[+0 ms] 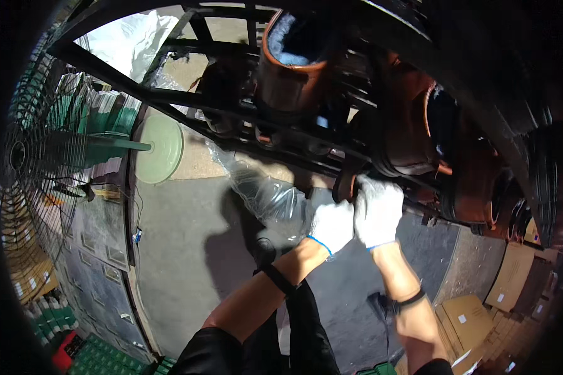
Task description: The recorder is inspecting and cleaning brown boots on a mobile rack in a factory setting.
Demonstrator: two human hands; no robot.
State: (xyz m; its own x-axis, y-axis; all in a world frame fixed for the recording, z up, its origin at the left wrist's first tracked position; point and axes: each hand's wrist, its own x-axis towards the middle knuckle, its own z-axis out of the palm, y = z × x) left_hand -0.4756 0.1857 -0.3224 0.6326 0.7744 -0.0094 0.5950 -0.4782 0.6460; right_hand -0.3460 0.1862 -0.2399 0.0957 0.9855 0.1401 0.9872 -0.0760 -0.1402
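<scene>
Both my hands wear white knit gloves with blue cuffs and meet side by side below the metal rack. My left hand [333, 226] is closed at the end of a crumpled clear plastic bag [272, 197], which trails off to the left. Fingers curled, my right hand [379, 211] touches the lower edge of a dark brown piece [346, 186], perhaps part of a boot. What lies inside its grip is hidden. Above, a brown boot [288, 84] with a fluffy lining stands on the black rack [187, 100]. More brown boots [410, 147] hang to the right.
At the left stand a wire-guarded fan [28, 150] and a pale green round base [161, 149]. A grey cabinet [100, 250] runs along that side, with green boxes [100, 356] below. Cardboard boxes [466, 322] lie at the lower right. Grey floor [181, 250] stretches beneath my arms.
</scene>
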